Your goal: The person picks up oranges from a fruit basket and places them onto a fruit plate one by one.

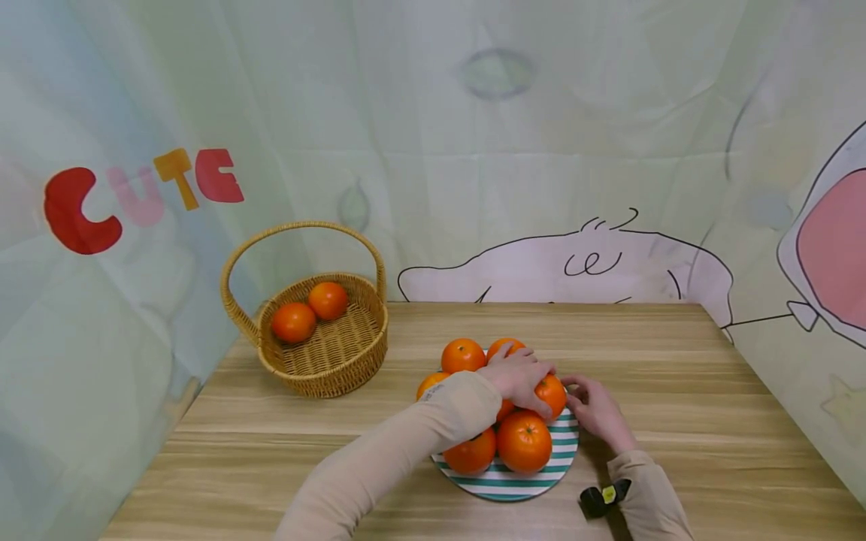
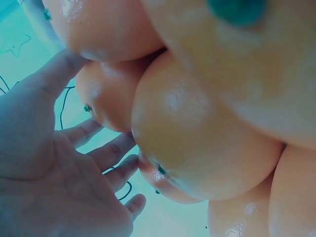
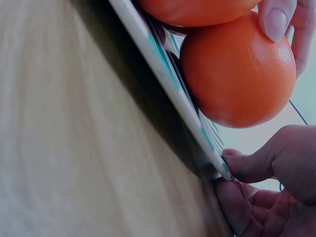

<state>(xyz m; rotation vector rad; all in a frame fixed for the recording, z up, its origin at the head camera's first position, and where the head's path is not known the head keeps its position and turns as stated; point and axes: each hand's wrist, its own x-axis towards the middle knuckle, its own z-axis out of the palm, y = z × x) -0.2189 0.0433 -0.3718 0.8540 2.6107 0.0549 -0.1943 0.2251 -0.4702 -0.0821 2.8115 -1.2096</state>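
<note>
A round plate [image 1: 564, 451] with green and white stripes carries several oranges [image 1: 524, 442]. My left hand [image 1: 519, 378] reaches over the pile from the left, its fingers spread. In the right wrist view its thumb [image 3: 275, 22] touches the orange [image 3: 239, 71] at the plate's right side. The left wrist view shows the palm [image 2: 54, 182] facing the fruit, with the fingers loosely extended. My right hand [image 1: 598, 413] pinches the plate's right rim [image 3: 217, 160], thumb above and fingers below. That rim stands slightly off the wooden table.
A wicker basket [image 1: 338, 379] with a tall handle stands at the table's back left, two oranges [image 1: 294, 322] inside it. A printed curtain [image 1: 433, 150] hangs behind the wooden table [image 1: 710, 421]. A small black device [image 1: 595, 502] sits by the right wrist.
</note>
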